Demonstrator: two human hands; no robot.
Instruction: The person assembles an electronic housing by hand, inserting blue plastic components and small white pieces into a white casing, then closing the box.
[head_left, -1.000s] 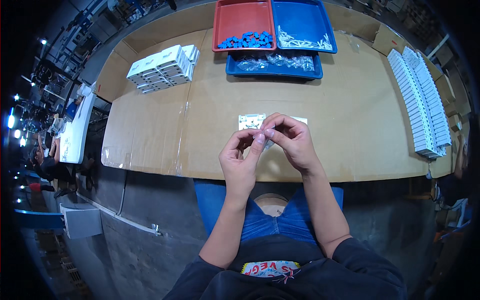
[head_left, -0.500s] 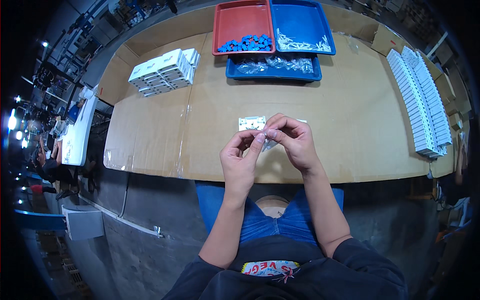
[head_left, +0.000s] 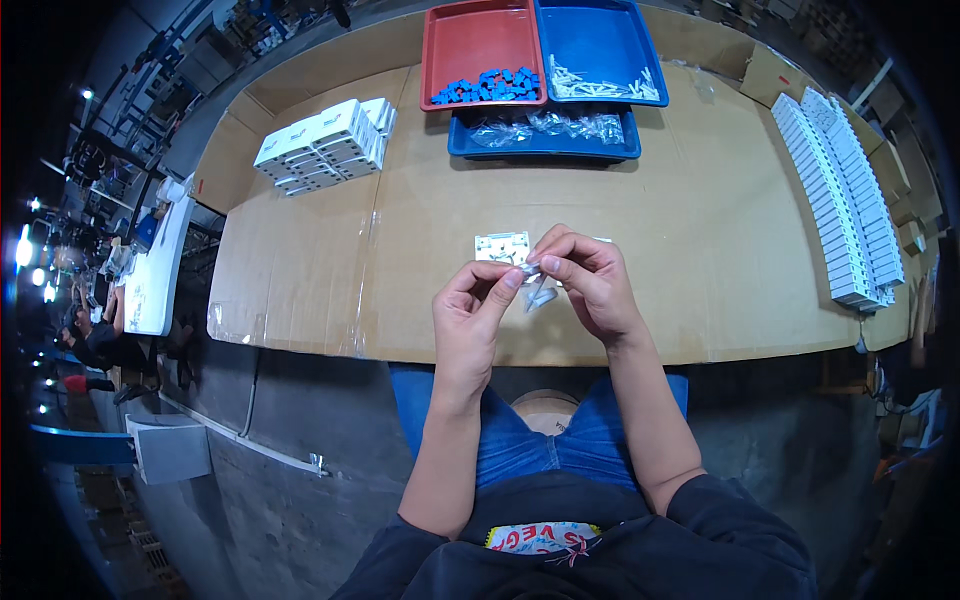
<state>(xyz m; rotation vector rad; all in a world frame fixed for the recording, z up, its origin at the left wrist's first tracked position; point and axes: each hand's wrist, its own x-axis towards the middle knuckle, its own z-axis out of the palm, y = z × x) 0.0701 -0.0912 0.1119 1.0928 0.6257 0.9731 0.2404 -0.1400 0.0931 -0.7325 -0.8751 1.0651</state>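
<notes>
A small clear plastic bag (head_left: 541, 296) with something pale in it hangs between my hands, above the near part of the table. My left hand (head_left: 470, 315) pinches its upper edge between thumb and forefinger. From the other side, my right hand (head_left: 592, 283) grips the same edge with thumb and fingertips, the two hands nearly meeting. Just behind them a white flat plastic piece (head_left: 502, 245) with small metal-looking details lies on the table, partly covered by my fingers. The edge of another white thing shows beyond my right hand.
Cardboard covers the table (head_left: 430, 235). At the back, a red tray (head_left: 480, 50) holds blue pieces and a blue tray (head_left: 600, 50) holds white sticks. A lower blue tray (head_left: 545, 148) holds clear bags. White boxes (head_left: 325, 145) stack left; white units (head_left: 835, 215) line up right.
My left hand has shifted slightly left and down. The bag now hangs more visibly below my fingers, with its top edge still pinched by both hands.
</notes>
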